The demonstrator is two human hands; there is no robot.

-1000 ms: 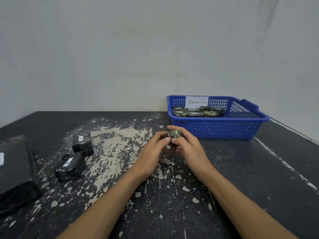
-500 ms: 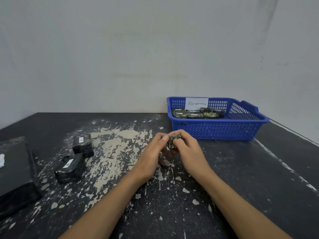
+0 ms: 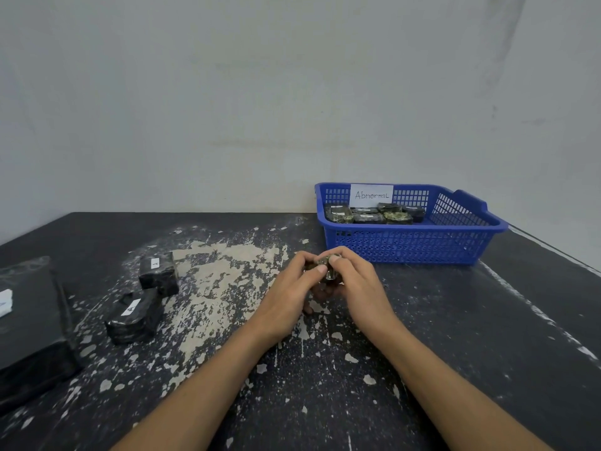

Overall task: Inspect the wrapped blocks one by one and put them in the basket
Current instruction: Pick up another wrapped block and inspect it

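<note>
At the far left edge of the scuffed black table (image 3: 487,336), whose paint has flaked away in pale patches, lies a large flat package wrapped in black plastic (image 3: 32,323), with a white label at its left side. Just to its right sit two smaller black-wrapped rectangular blocks, each with a small white sticker on top. The nearer block (image 3: 135,317) lies at an angle. The farther block (image 3: 159,275) lies just behind it, and whether they touch at a corner I cannot tell.

Near the middle of the table, both bare forearms reach in from the lower edge. The left hand (image 3: 289,294) and the right hand (image 3: 361,288) meet just above the table, and their fingers (image 3: 312,271) are curled around a small wrapped block with a mottled greenish surface (image 3: 329,268), pinching it from both sides. The hands hide most of the block.

Just behind and to the right of the hands stands a blue plastic lattice basket (image 3: 406,247). A white paper card reading "Abnormal" (image 3: 371,195) is fixed to its back wall. Several dark wrapped blocks (image 3: 367,218) lie side by side inside it, towards the back left.
</note>
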